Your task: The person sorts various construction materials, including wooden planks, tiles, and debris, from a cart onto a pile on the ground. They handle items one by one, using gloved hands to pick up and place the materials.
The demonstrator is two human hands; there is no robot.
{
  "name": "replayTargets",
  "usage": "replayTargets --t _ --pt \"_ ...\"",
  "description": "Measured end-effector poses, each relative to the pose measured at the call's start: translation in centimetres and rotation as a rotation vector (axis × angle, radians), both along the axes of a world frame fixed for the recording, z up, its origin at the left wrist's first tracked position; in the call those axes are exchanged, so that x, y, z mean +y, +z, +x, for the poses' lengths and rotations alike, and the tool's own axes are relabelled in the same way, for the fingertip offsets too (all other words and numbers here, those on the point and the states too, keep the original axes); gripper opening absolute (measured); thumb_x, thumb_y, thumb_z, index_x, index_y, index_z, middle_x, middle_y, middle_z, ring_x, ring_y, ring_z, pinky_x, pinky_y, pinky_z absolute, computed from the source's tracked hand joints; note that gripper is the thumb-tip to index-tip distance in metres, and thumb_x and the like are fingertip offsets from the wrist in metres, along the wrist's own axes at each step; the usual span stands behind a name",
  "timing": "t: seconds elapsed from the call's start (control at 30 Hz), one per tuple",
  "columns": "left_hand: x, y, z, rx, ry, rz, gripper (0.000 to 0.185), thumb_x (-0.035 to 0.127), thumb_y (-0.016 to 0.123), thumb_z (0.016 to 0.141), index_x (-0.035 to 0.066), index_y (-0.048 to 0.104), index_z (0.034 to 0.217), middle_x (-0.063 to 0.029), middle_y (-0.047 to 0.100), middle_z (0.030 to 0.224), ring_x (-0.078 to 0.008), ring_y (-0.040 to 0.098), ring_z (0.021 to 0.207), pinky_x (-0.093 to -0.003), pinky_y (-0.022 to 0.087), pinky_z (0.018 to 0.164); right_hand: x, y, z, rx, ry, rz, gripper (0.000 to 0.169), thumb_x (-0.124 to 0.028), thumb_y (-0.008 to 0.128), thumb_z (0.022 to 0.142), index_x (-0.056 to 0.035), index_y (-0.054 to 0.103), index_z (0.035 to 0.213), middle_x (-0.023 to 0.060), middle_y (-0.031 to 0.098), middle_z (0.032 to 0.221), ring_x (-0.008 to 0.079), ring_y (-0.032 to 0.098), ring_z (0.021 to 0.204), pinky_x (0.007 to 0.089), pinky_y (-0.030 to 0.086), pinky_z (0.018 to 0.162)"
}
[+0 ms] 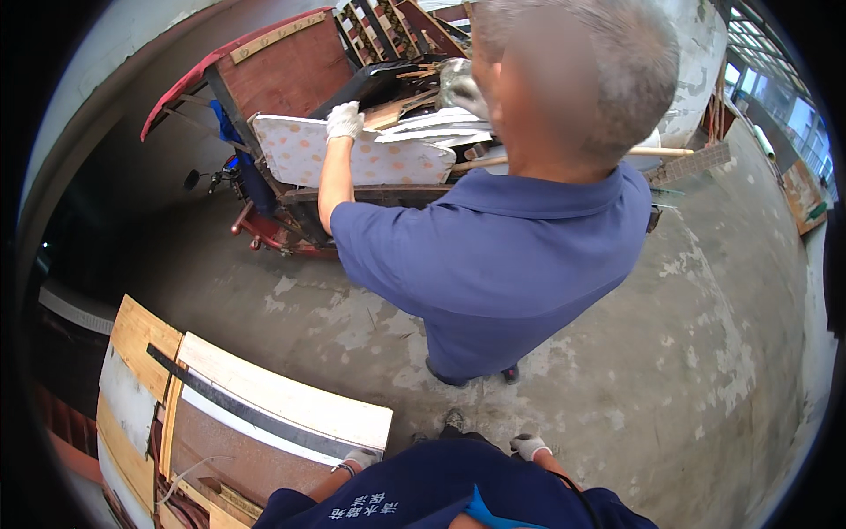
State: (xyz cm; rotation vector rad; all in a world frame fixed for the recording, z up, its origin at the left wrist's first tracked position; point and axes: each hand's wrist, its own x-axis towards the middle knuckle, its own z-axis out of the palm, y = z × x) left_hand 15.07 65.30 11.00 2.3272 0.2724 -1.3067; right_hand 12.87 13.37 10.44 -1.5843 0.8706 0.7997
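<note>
My left hand (362,456), in a pale work glove, is at the near right corner of a stack of boards. It touches or lies just over the end of a dark strip (264,415); its fingertips are too unclear to show a grip. Along the stack's far side runs a pale wooden board (284,390), with a brown panel (225,436) nearer me. My right hand (530,447), also gloved, hangs beside my body above the concrete floor. Its fingers look loosely curled, and no object shows in it.
A person in a blue shirt (502,264) stands before me, one gloved hand (345,121) on a spotted board (390,155). That board leans at the side of a cargo tricycle (284,79) heaped with scrap wood. A wooden pole (661,152) juts out rightward. Concrete floor (661,344) extends right.
</note>
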Motion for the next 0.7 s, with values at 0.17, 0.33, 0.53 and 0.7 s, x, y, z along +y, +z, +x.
replayTargets --t 0.17,0.33,0.53,0.7 --pt "-1.7 -3.3 -0.4 -0.096 -0.234 -0.013 0.042 0.042 0.059 0.092 0.014 0.076 0.118 -0.0142 0.073 0.122 -0.0328 0.067 0.118 -0.0421 0.053 0.099 -2.6 0.1 -3.4 0.005 -0.142 -0.011 0.026 -0.018 0.065 0.094 -0.0011 0.066 0.114 0.0121 0.069 0.096 0.0272 0.07 0.068 0.0414 0.059 0.058" --pt "-0.8 -6.5 0.9 -0.152 -0.004 -0.16 0.03 0.03 0.068 0.092 0.005 0.077 0.105 -0.0143 0.078 0.101 -0.0272 0.074 0.088 -0.0392 0.057 0.081 -5.5 -1.4 -5.8 0.005 -0.149 -0.051 0.024 -0.018 0.063 0.094 -0.0005 0.067 0.11 0.0139 0.071 0.094 0.0276 0.07 0.066 0.0405 0.059 0.06" --pt "-5.2 -4.7 3.2 -0.006 0.279 -0.135 0.028 0.019 0.069 0.093 0.005 0.072 0.117 -0.0136 0.075 0.1 -0.0256 0.074 0.084 -0.04 0.06 0.069 -8.1 0.3 -6.7 -0.101 0.068 -0.24 0.029 -0.023 0.065 0.092 0.001 0.075 0.103 0.0124 0.076 0.092 0.023 0.071 0.082 0.0357 0.055 0.077" --pt "-13.1 -2.7 3.1 -0.014 0.409 -0.234 0.038 0.021 0.07 0.092 0.005 0.068 0.127 -0.0122 0.075 0.108 -0.0264 0.073 0.088 -0.0395 0.06 0.076 -13.8 -1.0 -7.6 -0.085 0.02 -0.19 0.031 -0.024 0.065 0.094 0.0001 0.072 0.111 0.0107 0.075 0.094 0.0236 0.071 0.079 0.0376 0.056 0.073"
